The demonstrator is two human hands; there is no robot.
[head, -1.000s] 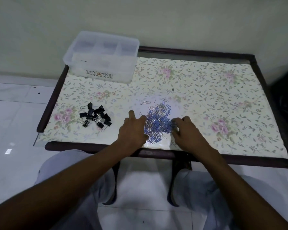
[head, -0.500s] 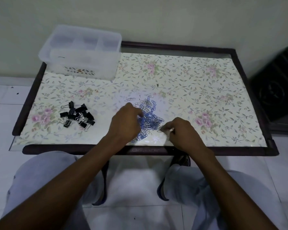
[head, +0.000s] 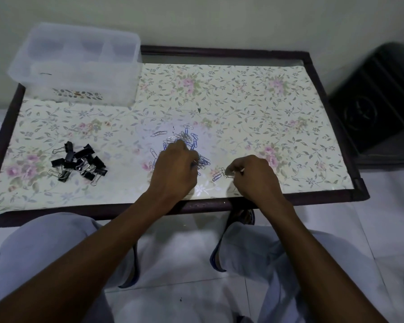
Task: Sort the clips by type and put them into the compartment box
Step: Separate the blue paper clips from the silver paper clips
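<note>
While the person sits at the near edge of the counter (head: pixel 289 94), both hands work over its floral covering. The left hand (head: pixel 175 169) rests palm down on the pile of paper clips (head: pixel 189 138), its fingers curled into the heap; whether any clip is actually pinched there cannot be told, since the hand hides its own fingertips. The pile, a mix of blue and silver clips, lies at the counter's middle, toward the near edge, with one stray clip (head: pixel 158 133) lying just apart at its far-left side. The right hand (head: pixel 254 176) is to the right of the pile, fingers curled and drawn together, pinching a silver paper clip (head: pixel 229 176) against the counter surface. A blue clip (head: pixel 217 177) lies just beside that pinched clip, on its left.

A group of black binder clips (head: pixel 79 163) lies well apart to the left, loosely heaped, silver handles showing. The translucent compartment box (head: pixel 77 64) stands at the far-left corner of the counter, partly overhanging its frame, with its dividers visible from above. One small dark item shows in its near-left compartment; what it is cannot be made out. A dark cabinet (head: pixel 378 101) stands on the floor to the right of the counter.
</note>
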